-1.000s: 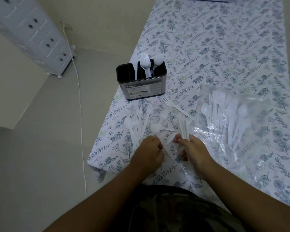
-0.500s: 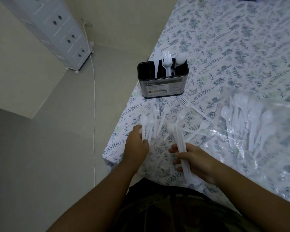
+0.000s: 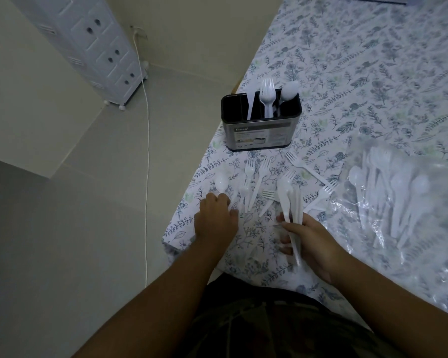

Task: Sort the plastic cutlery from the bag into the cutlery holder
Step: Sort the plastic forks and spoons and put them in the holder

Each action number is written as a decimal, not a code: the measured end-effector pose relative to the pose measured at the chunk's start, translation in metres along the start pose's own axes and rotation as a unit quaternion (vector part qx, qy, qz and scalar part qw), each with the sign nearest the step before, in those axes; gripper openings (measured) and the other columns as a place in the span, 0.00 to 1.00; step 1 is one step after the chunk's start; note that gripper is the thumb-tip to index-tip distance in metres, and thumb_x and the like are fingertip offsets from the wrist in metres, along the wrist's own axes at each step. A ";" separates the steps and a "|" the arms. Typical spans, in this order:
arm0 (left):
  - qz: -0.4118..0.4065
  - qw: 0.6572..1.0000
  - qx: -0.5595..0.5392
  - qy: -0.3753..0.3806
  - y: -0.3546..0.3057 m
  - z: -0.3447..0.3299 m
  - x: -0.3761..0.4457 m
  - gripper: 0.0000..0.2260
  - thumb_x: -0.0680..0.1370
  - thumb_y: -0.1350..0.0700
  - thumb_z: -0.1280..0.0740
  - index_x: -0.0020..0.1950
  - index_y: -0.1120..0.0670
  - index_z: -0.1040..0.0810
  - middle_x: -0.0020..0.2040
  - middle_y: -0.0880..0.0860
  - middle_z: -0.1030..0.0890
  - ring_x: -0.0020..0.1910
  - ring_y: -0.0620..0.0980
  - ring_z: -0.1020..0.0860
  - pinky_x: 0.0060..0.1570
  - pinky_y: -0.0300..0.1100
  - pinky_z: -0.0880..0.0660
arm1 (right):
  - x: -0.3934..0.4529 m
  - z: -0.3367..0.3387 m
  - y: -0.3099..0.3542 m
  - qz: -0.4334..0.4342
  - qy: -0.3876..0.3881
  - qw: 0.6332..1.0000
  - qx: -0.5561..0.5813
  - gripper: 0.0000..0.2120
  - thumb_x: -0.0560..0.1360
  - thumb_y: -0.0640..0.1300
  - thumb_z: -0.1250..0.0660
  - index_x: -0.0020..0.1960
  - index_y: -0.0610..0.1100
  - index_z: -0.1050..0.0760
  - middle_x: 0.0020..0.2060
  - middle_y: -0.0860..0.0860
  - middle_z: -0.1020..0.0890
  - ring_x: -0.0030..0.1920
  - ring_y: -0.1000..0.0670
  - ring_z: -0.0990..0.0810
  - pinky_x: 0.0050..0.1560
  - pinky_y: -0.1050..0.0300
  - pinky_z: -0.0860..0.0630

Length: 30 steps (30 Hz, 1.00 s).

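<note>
A black and steel cutlery holder [image 3: 259, 133] stands near the table's left edge with a white knife, a fork and a spoon upright in its compartments. Loose white forks [image 3: 261, 174] and a white spoon [image 3: 221, 183] lie on the cloth in front of it. My right hand [image 3: 311, 239] grips a bunch of white cutlery [image 3: 290, 202] by the handles. My left hand [image 3: 215, 218] rests on the handle end of that loose spoon; its fingertips are hidden. A clear plastic bag [image 3: 404, 192] with more spoons lies to the right.
The table wears a floral cloth [image 3: 373, 73]; its left edge and near corner lie close to my left hand. On the floor to the left stand a white drawer unit on wheels [image 3: 93, 45] and a white cable [image 3: 146, 151].
My left hand has slid left to the spoon by the table edge. My right hand has gathered several pieces into a bunch and lifted their heads. The camera has swung left.
</note>
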State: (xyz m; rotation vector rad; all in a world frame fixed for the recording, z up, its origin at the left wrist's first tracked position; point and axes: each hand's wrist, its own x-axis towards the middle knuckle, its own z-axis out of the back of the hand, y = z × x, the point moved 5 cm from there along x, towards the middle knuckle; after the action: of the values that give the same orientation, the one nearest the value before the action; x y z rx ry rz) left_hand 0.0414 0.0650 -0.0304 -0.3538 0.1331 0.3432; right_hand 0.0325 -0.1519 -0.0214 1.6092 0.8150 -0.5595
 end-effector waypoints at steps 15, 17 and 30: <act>0.059 0.992 0.027 0.106 -0.014 -0.016 0.007 0.13 0.78 0.45 0.36 0.53 0.53 0.21 0.49 0.50 0.19 0.49 0.52 0.19 0.45 0.46 0.21 | -0.006 0.001 0.001 -0.005 0.002 0.999 -0.041 0.04 0.80 0.43 0.31 0.52 0.43 0.25 0.32 0.48 0.28 0.31 0.51 0.28 0.35 0.53 0.24; 0.061 0.992 0.023 0.110 -0.015 -0.016 0.007 0.11 0.78 0.47 0.37 0.52 0.53 0.20 0.47 0.50 0.19 0.47 0.52 0.19 0.45 0.48 0.20 | -0.005 0.000 0.001 -0.015 0.004 0.999 -0.035 0.04 0.81 0.44 0.34 0.52 0.44 0.25 0.32 0.49 0.28 0.32 0.50 0.29 0.35 0.53 0.25; -0.003 0.990 0.087 0.115 -0.042 -0.001 0.014 0.12 0.78 0.51 0.37 0.57 0.56 0.26 0.53 0.54 0.23 0.53 0.56 0.21 0.48 0.48 0.24 | -0.007 0.006 -0.003 -0.028 -0.007 0.999 -0.026 0.08 0.82 0.47 0.35 0.58 0.43 0.24 0.37 0.46 0.23 0.35 0.48 0.25 0.35 0.52 0.25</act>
State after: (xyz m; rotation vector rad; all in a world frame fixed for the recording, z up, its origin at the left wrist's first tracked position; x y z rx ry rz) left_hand 0.0689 0.0318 -0.0208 -0.2199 0.3859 0.2817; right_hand 0.0262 -0.1586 -0.0196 1.5371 0.8603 -0.5831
